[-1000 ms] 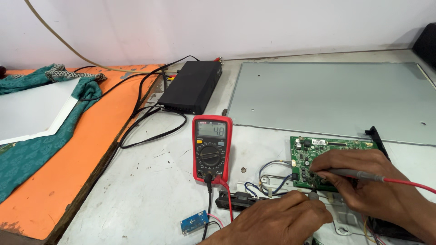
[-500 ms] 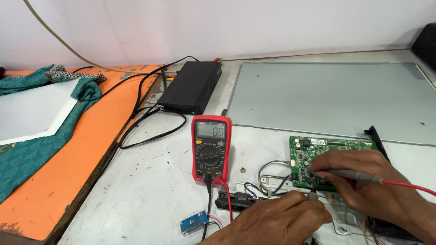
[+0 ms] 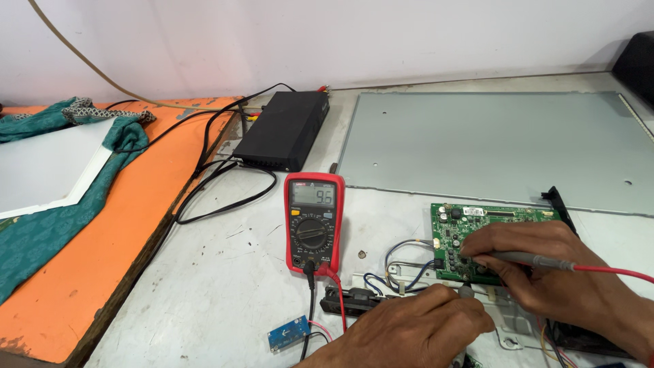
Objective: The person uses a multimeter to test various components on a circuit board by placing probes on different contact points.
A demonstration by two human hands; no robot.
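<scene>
Head view, notes running left to right. I log next to no change against the frames from a second ago: both hands sit where they sat, the probes rest at the same spots, the camera barely shifts. I read that as a steady probing hold, contact kept while the meter settles.

Far left: teal patterned cloth (image 3: 41, 225) over the orange wooden board (image 3: 116, 266). Next, the black rectangular box (image 3: 283, 131) with cables trailing. Centre: the red handheld multimeter (image 3: 313, 223), display lit, leads running down from its base.

Left hand (image 3: 409, 330) is curled closed, knuckles up, pinching a probe whose tip I can barely see, just below the board's lower edge. The green printed circuit board (image 3: 477, 235) lies just above it. Right hand (image 3: 552, 279) covers the board's right lower part, fingers pinched around the grey probe with red lead (image 3: 545, 260), tip touching the board's components. Grey metal back panel (image 3: 497, 146) lies beyond.
</scene>
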